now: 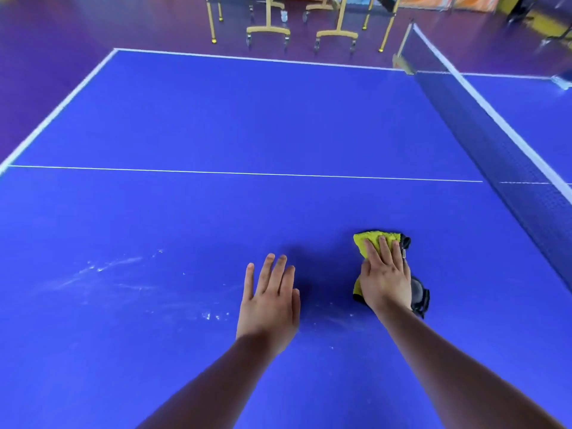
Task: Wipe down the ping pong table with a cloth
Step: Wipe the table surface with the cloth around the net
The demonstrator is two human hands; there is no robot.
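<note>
While the right hand (387,280) lies flat on the cloth (376,241), its fingers are extended and close together, pressing the fabric down onto the table. No finger curls round the cloth or pinches it. The cloth is yellow, with a dark grey to black side showing along its right edge. It is bunched under the palm and protrudes ahead of the fingertips and beside the wrist. It lies on the blue ping pong table (216,119), on the near side of the thin white centre line (247,173) and well short of the net (495,134).

The left hand (269,300) is positioned near the cloth on its left, apart from it, palm down. Its fingers are straight and slightly spread, and it grasps nothing. Whether it touches the surface or hovers just above it cannot be determined.

White smears (105,267) mark the surface further left, and smaller specks (213,315) lie just beside the left wrist.

The net runs diagonally along the right side, with a white top band, and ends at a post (402,65) on the far edge. Beyond the net, a pale object (561,82) rests on the other half, too blurred to identify. Past the far edge, yellow wheeled frames (269,30) stand on a purple floor (46,41).
</note>
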